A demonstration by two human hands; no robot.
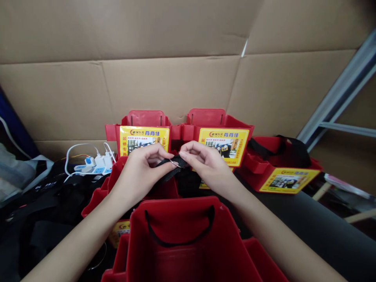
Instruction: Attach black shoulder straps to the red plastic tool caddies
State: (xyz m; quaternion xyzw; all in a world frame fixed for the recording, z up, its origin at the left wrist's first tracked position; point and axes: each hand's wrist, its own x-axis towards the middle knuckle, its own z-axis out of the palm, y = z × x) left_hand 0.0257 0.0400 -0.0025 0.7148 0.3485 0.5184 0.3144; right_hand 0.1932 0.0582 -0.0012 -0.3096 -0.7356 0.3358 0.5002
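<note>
Both hands meet above the red plastic bin (185,258) that stands closest to me. Thumb and fingers of my left hand (147,162) are pinched on a black webbing strap (168,174), and a thin curved silver metal piece (175,163), perhaps a ring, lies against that thumb. From the other side, my right hand (207,162) pinches the same strap near its end. Fingers cover part of the strap and metal piece. Inside the near bin's back wall, a black cord (176,244) hangs in a loop through two slots.
Behind stand more red bins with yellow labels (221,145), and one at right (288,180) has a black strap over it. A power strip (96,166) with white cables sits at left beside black fabric (49,231). Cardboard (170,90) backs everything; a metal frame (340,94) rises at right.
</note>
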